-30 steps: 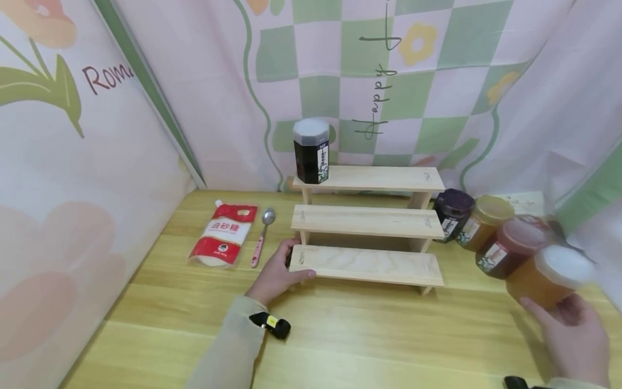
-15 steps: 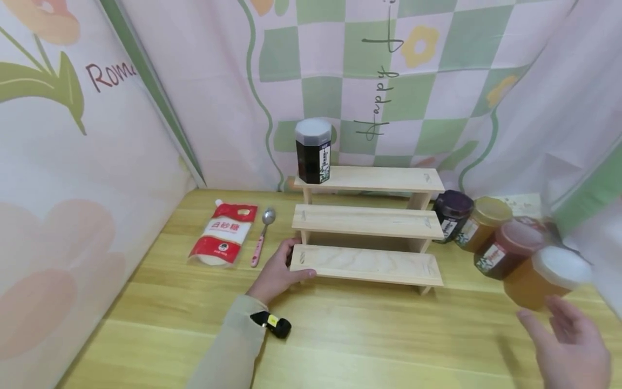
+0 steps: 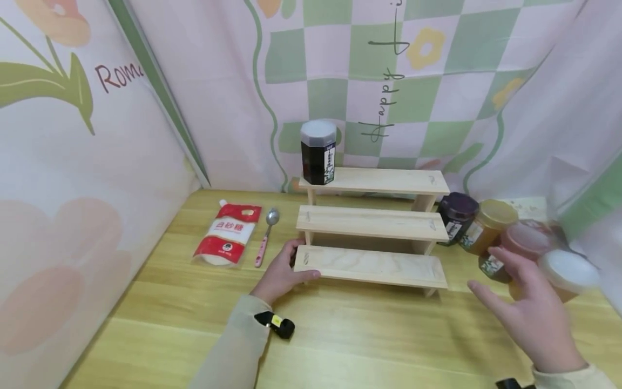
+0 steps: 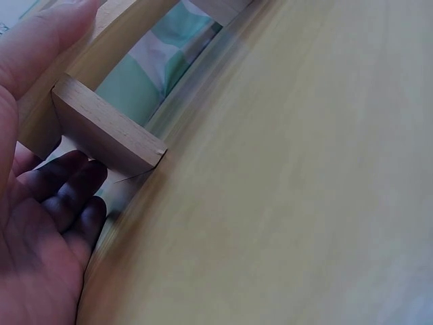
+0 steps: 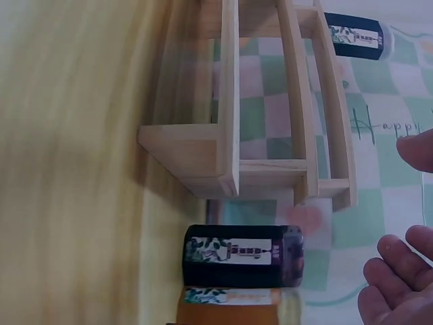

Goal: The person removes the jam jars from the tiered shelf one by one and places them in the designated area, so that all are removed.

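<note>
My left hand (image 3: 279, 278) holds the left end of a three-tier wooden rack (image 3: 371, 265), thumb over the lowest shelf. In the left wrist view its fingers (image 4: 64, 196) curl beside the rack's leg. A dark octagonal jar with a white lid (image 3: 318, 154) stands on the top tier's left end. My right hand (image 3: 532, 316) is raised with fingers spread, holding nothing. It partly covers an amber jar with a white lid (image 3: 568, 270) and a reddish jar (image 3: 525, 240). Behind them stand a yellow-lidded jar (image 3: 493, 216) and a dark purple jar (image 3: 457, 216), right of the rack.
A red and white sugar bag (image 3: 228, 232) lies left of the rack, beside a spoon (image 3: 266, 237) with a pink handle. Patterned curtain (image 3: 379, 81) hangs close behind the wooden table (image 3: 369, 335).
The right hand has let go of the amber jar, drawn back, then moved left and up in front of the jars. The left hand keeps its hold on the rack.
</note>
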A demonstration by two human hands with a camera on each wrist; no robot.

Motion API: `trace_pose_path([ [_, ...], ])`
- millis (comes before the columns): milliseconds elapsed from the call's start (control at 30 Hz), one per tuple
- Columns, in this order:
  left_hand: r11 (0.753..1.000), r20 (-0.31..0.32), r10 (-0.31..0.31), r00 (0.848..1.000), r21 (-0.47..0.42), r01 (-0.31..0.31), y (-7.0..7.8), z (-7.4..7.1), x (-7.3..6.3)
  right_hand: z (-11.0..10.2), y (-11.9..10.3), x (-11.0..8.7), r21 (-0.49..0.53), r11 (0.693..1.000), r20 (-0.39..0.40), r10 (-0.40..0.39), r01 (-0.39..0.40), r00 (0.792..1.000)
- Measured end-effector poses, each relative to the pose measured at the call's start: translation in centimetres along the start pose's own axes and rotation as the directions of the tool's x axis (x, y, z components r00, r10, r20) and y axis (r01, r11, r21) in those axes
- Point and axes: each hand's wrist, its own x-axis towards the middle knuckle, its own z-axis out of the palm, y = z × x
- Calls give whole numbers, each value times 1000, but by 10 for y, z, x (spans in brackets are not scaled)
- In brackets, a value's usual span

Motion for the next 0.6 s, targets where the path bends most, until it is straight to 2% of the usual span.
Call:
trace_pose_path([
  [67,1000,-1,8,1000,-1,-8,-6,0,3,-1,-4,10,-32,999,16,-28,29,999],
  [200,1000,1,7,1000,-2,-7,-7,-1,3,1,-13,28,-48,995,55,-88,91,995],
  [367,1000,1,7,1000,8,-7,-7,-2,3,12,-30,54,-4,981,92,-195,196,977],
  [600,1000,1,-6,1000,17,6,-7,-1,3,33,-58,86,36,977,168,-215,212,962],
])
